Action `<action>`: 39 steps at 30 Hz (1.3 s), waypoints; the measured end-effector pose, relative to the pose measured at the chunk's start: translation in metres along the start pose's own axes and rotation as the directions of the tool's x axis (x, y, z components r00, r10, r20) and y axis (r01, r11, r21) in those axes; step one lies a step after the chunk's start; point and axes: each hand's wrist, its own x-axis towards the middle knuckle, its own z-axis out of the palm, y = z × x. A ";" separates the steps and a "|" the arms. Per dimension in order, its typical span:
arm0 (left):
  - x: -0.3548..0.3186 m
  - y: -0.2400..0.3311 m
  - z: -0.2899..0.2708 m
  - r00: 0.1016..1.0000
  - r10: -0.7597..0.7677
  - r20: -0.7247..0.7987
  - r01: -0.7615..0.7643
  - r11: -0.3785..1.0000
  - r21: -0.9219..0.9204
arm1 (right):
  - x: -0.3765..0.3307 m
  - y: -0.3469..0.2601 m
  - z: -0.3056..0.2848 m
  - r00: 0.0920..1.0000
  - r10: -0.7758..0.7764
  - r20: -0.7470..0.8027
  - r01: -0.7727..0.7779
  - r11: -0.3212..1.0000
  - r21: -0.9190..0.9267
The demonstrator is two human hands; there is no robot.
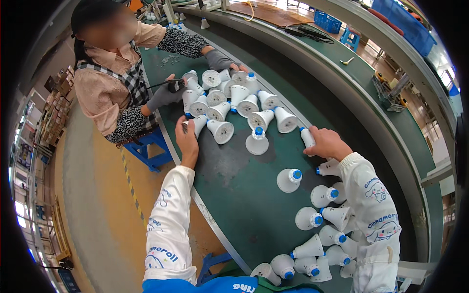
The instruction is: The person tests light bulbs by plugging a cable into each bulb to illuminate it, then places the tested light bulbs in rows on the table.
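Note:
White cone-shaped lamp housings with blue tips lie about the green work table (229, 195). My left hand (187, 141) reaches to the left edge of the far cluster, its fingers round a white lamp housing (200, 124). At the table's right side my right hand (328, 143) grips another lamp housing (307, 137) with its blue tip up. Between my hands, one lamp housing (257, 142) stands with its blue tip upward. Another upright lamp housing (288, 181) is nearer to me. The wide faces of several far housings show small dark holes.
A co-worker's gloved hands (166, 95) are at the far cluster, one holding a dark tool. More lamp housings (309, 247) crowd the near right, under my right forearm. A metal rail (288, 105) edges the table's right side. A blue stool (148, 152) stands at the left.

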 end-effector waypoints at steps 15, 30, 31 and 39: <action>-0.006 0.000 -0.014 0.996 0.068 0.058 -0.058 0.986 -0.154 | 0.115 0.006 -0.006 0.963 0.102 -0.250 0.090 0.752 0.653; -0.015 0.024 -0.010 0.863 0.157 0.480 -0.103 0.985 -0.138 | 0.098 -0.002 0.005 0.968 -0.163 -0.193 0.242 0.810 0.534; -0.021 0.028 -0.010 0.862 0.113 0.495 -0.045 0.988 -0.147 | 0.092 -0.003 0.005 0.974 -0.155 -0.164 0.220 0.812 0.540; -0.107 0.040 -0.013 0.849 0.149 0.507 -0.060 0.981 -0.187 | 0.037 0.009 0.013 0.974 -0.224 -0.004 0.194 0.833 0.518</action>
